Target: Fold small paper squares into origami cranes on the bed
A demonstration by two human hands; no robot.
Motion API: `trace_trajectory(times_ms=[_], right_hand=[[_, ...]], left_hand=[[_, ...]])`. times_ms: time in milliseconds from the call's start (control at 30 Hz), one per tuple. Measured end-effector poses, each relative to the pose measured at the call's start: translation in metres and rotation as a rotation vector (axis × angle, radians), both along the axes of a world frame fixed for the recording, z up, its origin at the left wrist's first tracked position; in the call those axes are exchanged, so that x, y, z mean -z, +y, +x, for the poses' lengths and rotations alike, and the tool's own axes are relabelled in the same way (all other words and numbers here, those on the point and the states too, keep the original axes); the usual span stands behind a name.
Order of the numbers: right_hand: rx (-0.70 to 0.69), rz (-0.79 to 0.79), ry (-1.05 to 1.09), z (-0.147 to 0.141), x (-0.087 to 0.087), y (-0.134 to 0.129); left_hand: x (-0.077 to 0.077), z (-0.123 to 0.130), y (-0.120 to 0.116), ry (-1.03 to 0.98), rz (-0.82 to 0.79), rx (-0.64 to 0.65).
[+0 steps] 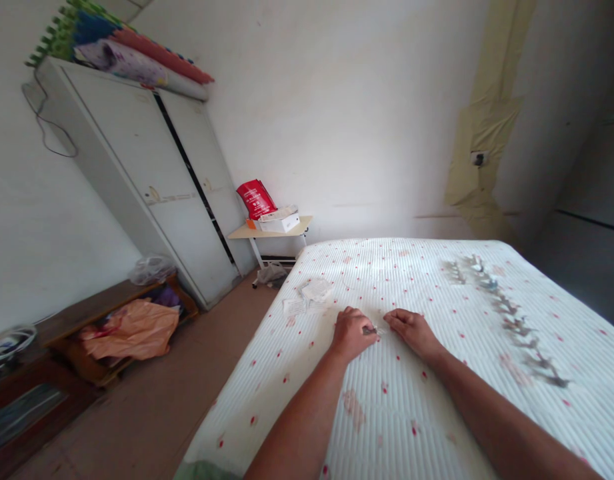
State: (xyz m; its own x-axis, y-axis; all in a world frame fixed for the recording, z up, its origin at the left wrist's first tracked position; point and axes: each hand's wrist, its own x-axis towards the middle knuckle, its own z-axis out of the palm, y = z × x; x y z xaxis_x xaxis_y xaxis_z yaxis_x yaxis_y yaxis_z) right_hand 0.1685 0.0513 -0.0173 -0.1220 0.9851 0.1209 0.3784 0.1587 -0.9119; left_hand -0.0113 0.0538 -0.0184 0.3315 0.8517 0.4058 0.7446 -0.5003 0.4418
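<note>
Both hands are low over a white ribbed mattress (387, 387) with red dots. My left hand (351, 333) is closed around a small dark object (369, 330), too small and blurred to identify. Just to its right, my right hand (405, 327) has its fingers pressed together; whatever may be between them is too small to make out. A faint, thin, clear-looking thing shows between the two hands. Beyond my left hand lie some whitish printed papers (315, 291). Off to the right, a row of several small grey-brown items (514, 323) runs diagonally across the mattress, smeared by motion.
A small table (241, 232) holds a red bag (257, 199) and a white box (281, 221) beyond the mattress. At the left stand a grey cabinet (137, 167) with rolled mats on top and a low wooden bench (97, 300) with an orange bag (131, 328).
</note>
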Motion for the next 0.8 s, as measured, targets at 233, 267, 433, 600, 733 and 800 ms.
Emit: trace_trajectory(times_ms=[233,267,433,600,733,800], right_hand=[[-0.022,0.027,0.006,-0.001,0.000,-0.002],[-0.026,0.036,0.002,-0.001,0.000,-0.002],[-0.043,0.058,-0.008,-0.001,0.002,-0.001],[-0.035,0.048,0.007,-0.001,0.004,0.001],[-0.049,0.122,-0.002,0.001,0.006,0.000],[-0.105,0.220,-0.049,0.002,0.007,-0.002]], left_hand=[[0.000,-0.004,-0.001,-0.005,0.028,0.017],[0.000,-0.005,-0.001,-0.004,0.027,0.019],[-0.002,-0.007,-0.003,0.000,0.016,0.011],[-0.002,-0.009,-0.004,0.010,0.015,0.008],[-0.001,-0.012,-0.005,0.019,0.020,0.023],[-0.001,-0.013,-0.005,0.030,0.024,0.034]])
